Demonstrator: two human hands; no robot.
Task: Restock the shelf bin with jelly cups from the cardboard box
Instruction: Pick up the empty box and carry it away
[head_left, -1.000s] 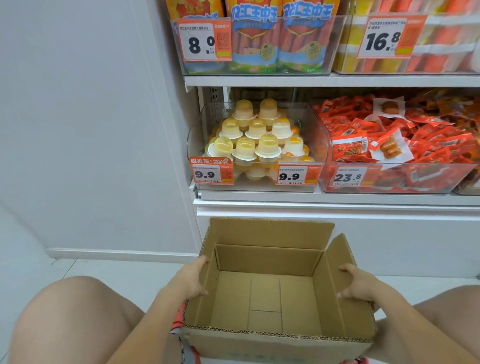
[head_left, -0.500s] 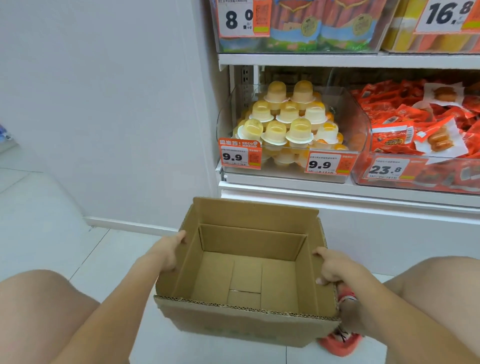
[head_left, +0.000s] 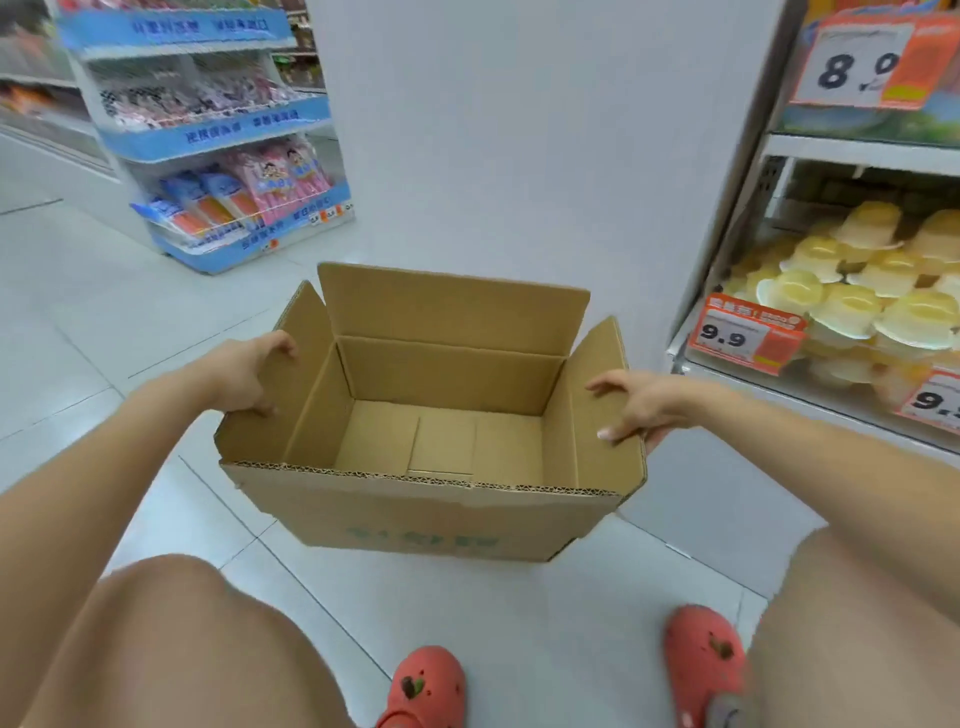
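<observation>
An open brown cardboard box (head_left: 415, 504) hangs above the white tiled floor in the middle of the view, with nothing inside it. My left hand (head_left: 244, 374) grips the box's left side flap. My right hand (head_left: 631, 408) grips the right side flap, thumb on the inside. At the right edge, a clear shelf bin (head_left: 727, 291) holds a heap of yellow jelly cups (head_left: 852, 275), upside down, behind orange 9.9 price tags (head_left: 743, 335).
A white wall panel (head_left: 519, 130) stands behind the box. A blue display rack (head_left: 218, 156) with pink and blue snack packs stands at the far left. My knees and red clogs (head_left: 426, 686) are at the bottom. An 8.9 price tag (head_left: 857, 62) marks the upper shelf.
The view has swung left, so the shelf bin now sits at the right edge. Both hands have carried the box leftward, away from the shelf, and lifted it.
</observation>
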